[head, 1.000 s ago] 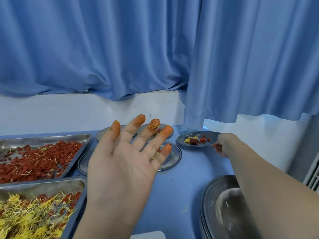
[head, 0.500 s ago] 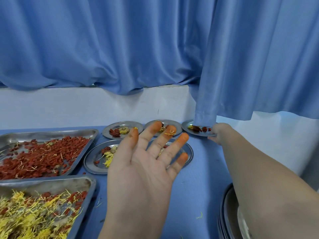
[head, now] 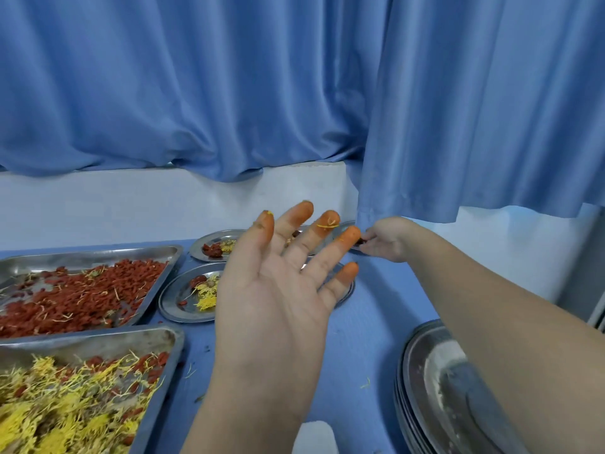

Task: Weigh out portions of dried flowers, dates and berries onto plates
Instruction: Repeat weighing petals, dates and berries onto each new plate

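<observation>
A filled plate is being set at the table's far edge, pinched by the right hand (left hand spread, empty); release is called for next.

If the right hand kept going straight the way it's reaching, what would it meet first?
The right hand points left and away, its fingers at the rim of the far small round metal plate. It would first meet that plate and the dark red pieces on it; depth is uncertain.

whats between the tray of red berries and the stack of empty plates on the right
In the head view, a filled plate sits beside the berry tray, then the raised left hand covers another, then bare blue table up to the plate stack.
</observation>
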`<state>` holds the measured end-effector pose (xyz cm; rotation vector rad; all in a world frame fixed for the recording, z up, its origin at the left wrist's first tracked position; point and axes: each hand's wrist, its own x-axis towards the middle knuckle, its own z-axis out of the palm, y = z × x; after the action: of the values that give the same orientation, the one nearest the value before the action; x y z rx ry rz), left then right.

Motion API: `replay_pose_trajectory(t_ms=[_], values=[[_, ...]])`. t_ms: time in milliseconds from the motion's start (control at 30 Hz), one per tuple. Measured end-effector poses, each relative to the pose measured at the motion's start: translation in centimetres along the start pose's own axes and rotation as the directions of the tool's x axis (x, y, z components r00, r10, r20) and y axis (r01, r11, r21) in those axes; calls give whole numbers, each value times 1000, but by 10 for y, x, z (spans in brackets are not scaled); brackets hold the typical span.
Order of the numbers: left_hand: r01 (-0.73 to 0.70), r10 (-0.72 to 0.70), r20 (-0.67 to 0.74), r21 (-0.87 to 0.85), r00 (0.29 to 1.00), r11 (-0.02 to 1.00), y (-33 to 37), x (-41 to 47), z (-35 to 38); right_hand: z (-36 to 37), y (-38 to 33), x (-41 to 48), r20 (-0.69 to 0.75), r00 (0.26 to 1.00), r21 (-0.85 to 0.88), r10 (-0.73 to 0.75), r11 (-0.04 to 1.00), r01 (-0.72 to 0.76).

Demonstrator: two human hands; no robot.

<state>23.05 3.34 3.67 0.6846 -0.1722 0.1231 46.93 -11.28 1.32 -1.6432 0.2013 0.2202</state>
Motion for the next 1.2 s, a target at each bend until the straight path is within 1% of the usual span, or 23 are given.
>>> replay_pose_trajectory(t_ms=[67, 133, 200, 233, 333, 433, 467, 500, 533, 567, 600, 633, 667, 700, 733, 833, 900, 967, 1067, 1133, 1200], values=[[-5, 4, 16, 22, 1000, 1000, 4, -6, 7, 0, -4, -24, 131, 991, 87, -4, 996, -7], [18, -19, 31, 38, 999, 999, 4, -14, 15, -3, -8, -61, 216, 975, 178, -47, 984, 8], [55, -57, 29, 68, 998, 996, 0, -22, 21, -9, -10, -106, 294, 951, 218, -101, 975, 36], [75, -77, 21, 91, 997, 993, -3, -26, 23, -13, -8, -127, 324, 940, 208, -110, 977, 43], [123, -125, 1, 163, 992, 979, -10, -42, 23, -26, 5, -182, 358, 922, 201, -147, 976, 78], [157, -156, -24, 211, 987, 965, -12, -64, 16, -44, 25, -227, 292, 935, 245, -198, 961, 127], [169, -165, -37, 216, 986, 962, -12, -72, 13, -49, 34, -240, 275, 936, 234, -221, 959, 158], [180, -172, -54, 217, 984, 959, -13, -81, 9, -55, 43, -251, 261, 933, 183, -247, 962, 203], [190, -178, -72, 218, 981, 957, -14, -90, 5, -60, 53, -261, 247, 928, 90, -278, 960, 264], [198, -183, -89, 218, 979, 956, -14, -99, 1, -65, 64, -269, 227, 920, -49, -321, 939, 340], [205, -186, -105, 219, 977, 954, -14, -108, -4, -71, 76, -275, 206, 902, -224, -379, 879, 421], [210, -187, -122, 218, 975, 953, -13, -116, -9, -76, 87, -280, 197, 875, -391, -441, 784, 483], [214, -187, -143, 213, 972, 953, -12, -125, -14, -81, 99, -284, 200, 851, -515, -486, 686, 513], [217, -185, -164, 202, 969, 955, -12, -132, -19, -84, 110, -288, 203, 837, -595, -508, 615, 517], [216, -182, -184, 183, 966, 959, -10, -139, -25, -87, 121, -290, 196, 835, -646, -514, 573, 504], [188, -165, -212, 93, 963, 978, -6, -155, -40, -89, 151, -296, 100, 837, -753, -539, 509, 418], [157, -143, -219, 47, 965, 986, -4, -161, -47, -85, 164, -303, 64, 790, -807, -610, 434, 400], [124, -116, -218, 25, 969, 992, -3, -165, -52, -82, 170, -310, 111, 751, -834, -651, 351, 427], [95, -85, -211, 37, 974, 995, -1, -169, -58, -82, 173, -317, 179, 719, -853, -672, 258, 454], [90, -79, -199, 48, 977, 995, -1, -171, -62, -82, 172, -318, 174, 687, -865, -705, 223, 449], [87, -76, -186, 48, 980, 995, -1, -173, -64, -81, 171, -318, 139, 653, -876, -745, 215, 432]])
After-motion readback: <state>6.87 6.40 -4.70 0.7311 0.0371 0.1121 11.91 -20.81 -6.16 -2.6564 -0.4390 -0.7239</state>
